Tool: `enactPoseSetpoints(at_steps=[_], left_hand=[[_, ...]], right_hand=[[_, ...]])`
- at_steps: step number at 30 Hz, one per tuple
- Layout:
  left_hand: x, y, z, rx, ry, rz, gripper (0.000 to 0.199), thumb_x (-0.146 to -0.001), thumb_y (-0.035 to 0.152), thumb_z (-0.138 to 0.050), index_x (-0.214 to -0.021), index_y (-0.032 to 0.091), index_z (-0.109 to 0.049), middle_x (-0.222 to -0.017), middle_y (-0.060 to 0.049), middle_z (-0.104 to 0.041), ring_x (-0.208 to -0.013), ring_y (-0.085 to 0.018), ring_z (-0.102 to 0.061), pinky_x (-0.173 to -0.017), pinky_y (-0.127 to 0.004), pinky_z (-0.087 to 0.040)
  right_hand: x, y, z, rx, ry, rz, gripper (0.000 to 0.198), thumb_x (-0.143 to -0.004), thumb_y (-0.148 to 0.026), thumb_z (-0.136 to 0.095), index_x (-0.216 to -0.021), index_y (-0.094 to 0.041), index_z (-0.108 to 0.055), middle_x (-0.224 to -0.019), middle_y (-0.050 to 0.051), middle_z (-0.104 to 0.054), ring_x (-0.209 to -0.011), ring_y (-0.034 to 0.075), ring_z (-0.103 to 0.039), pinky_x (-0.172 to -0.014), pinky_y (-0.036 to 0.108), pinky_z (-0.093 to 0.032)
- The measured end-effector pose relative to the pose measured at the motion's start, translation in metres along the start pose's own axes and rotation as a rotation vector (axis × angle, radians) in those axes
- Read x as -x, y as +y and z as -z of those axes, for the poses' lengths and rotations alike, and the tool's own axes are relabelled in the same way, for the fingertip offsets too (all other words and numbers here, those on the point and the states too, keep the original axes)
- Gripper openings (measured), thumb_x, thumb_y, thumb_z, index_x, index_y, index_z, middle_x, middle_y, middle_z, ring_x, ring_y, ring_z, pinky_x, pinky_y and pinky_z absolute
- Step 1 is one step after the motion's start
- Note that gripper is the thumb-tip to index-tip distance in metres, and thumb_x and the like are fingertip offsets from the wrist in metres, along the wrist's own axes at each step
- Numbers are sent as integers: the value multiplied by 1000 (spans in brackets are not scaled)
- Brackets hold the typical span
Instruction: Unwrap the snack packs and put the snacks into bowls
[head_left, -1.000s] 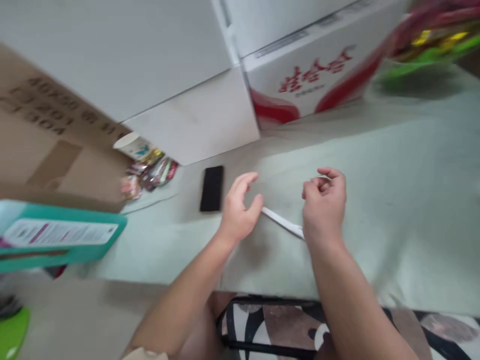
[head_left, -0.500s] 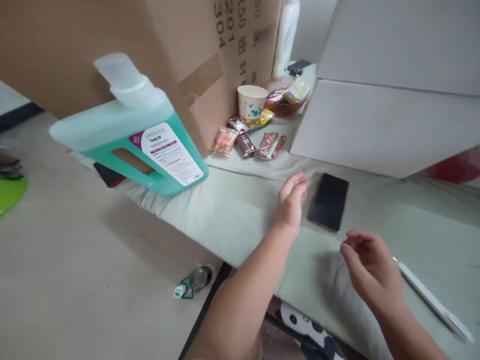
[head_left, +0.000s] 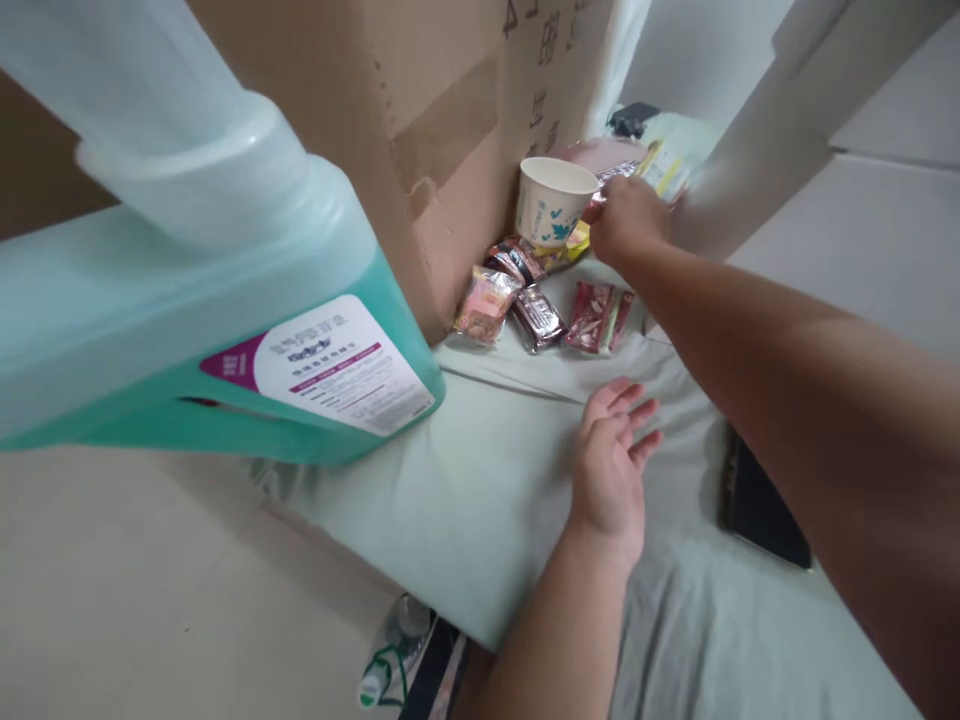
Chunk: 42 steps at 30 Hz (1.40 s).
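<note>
My right hand [head_left: 631, 220] reaches across to the white paper cup [head_left: 551, 212] with a blue leaf print. Its fingers are curled at the cup's right edge, partly hidden behind the back of the hand. The cup stands upright among small wrapped snacks [head_left: 538, 318], in front of a reddish bowl [head_left: 600, 152] of more packets. Lower down, my left hand [head_left: 615, 465] hovers over the pale green cloth [head_left: 487, 480], empty and with its fingers spread. Under my right forearm lies a black phone [head_left: 761, 505], partly covered.
A large jug of green liquid [head_left: 409, 340] stands close on the left by the cloth's edge. Behind it rises a cardboard box [head_left: 450, 120]. White box panels [head_left: 847, 240] border the right side. A plastic bottle [head_left: 401, 640] is on the floor below.
My right hand has swung from beside the phone up to the paper cup. My left hand's fingers have spread. The view has moved closer to the jug and snacks.
</note>
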<state>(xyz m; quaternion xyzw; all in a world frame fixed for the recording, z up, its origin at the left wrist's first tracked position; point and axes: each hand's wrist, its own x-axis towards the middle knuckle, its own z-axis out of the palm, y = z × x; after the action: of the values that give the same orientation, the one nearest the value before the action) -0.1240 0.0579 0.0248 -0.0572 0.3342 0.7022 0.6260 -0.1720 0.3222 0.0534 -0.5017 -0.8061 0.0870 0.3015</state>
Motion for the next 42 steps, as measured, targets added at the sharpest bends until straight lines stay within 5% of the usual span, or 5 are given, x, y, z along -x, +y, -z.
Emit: enactPoseSetpoints(at_steps=[17, 24, 30, 38, 42], left_hand=[[0, 17, 6, 294, 27, 163, 39, -81, 43, -49, -111, 30, -69, -149, -6, -58, -141, -28, -53, -98, -39, -51], [15, 16, 3, 274, -20, 147, 36, -77, 39, -53, -106, 28, -72, -142, -7, -63, -135, -27, -56, -94, -36, -53], [14, 16, -1, 296, -7, 105, 30, -79, 34, -57, -99, 21, -75, -132, -9, -65, -124, -25, -61, -87, -31, -52], [15, 22, 5, 309, -26, 73, 27, -80, 31, -56, -95, 20, -76, -125, -8, -67, -114, -21, -64, -86, -30, -52], [15, 21, 5, 293, -38, 75, 22, -80, 26, -58, -92, 18, -75, -116, -6, -69, -107, -18, -67, -86, -30, -51]], right_hand=[[-11, 5, 1, 347, -207, 68, 50, -79, -34, -27, -32, -18, -19, -113, 30, -68, -127, 30, -59, -76, 37, -43], [2, -12, 35, 294, -226, 132, 47, -78, -30, -15, -35, -16, -27, -115, 22, -70, -125, 27, -61, -81, 39, -42], [-8, -28, 50, 276, -171, 118, 51, -83, -6, -66, -50, -21, -29, -117, 32, -72, -127, 26, -65, -94, 30, -47], [0, -65, 88, 335, -125, 186, 51, -88, 6, -45, -65, -25, -13, -130, 24, -65, -141, 23, -50, -58, 7, -19], [13, -73, 114, 392, -102, 254, 22, -95, 3, -41, -77, -10, -44, -138, 24, -60, -143, 29, -46, -70, 14, -33]])
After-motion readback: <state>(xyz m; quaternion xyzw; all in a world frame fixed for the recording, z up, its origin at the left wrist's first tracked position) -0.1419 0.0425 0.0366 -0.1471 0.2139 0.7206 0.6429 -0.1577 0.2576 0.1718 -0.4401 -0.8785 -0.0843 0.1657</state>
